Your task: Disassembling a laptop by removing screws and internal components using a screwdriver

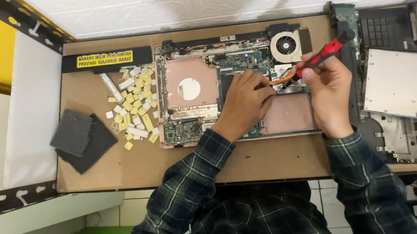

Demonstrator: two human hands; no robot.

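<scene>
Red-handled black screwdriver [322,56] is gripped by the right hand [328,89] over the opened laptop's green circuit board [238,77] — left hand [243,104] presses flat beside the tip; a slip could scratch the board.

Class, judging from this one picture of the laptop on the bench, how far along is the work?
Done: the bottom cover lies to one side with a silver drive on it, and loose key caps are heaped beside the laptop. In hand: the right hand holds a red screwdriver beside the fan, the left hand steadying. Left: fan and circuit board remain mounted.
</scene>
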